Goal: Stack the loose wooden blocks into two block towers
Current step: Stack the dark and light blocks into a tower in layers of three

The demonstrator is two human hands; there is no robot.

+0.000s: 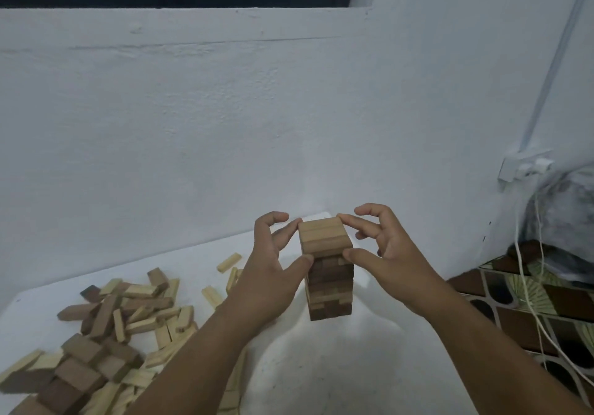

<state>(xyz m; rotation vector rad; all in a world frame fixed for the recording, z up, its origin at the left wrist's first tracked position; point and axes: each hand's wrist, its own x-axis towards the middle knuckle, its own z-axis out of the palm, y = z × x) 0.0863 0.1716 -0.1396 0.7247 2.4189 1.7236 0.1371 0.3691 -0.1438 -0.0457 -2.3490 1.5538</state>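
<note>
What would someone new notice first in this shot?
First, the block tower standing mid-frame on the white table, with the left hand and right hand pinching its top layer from either side. Then the heap of loose blocks sprawled at lower left.

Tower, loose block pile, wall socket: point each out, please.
tower [328,273]: head view, front face, midway up.
pile [106,334]: head view, middle of the heap.
socket [524,165]: head view, its white casing.

The light is dim, bluish and soft. Faint shadows lie on the white surface [369,366]. Edges bend from wide-angle distortion, and detail is slightly blurry.
</note>
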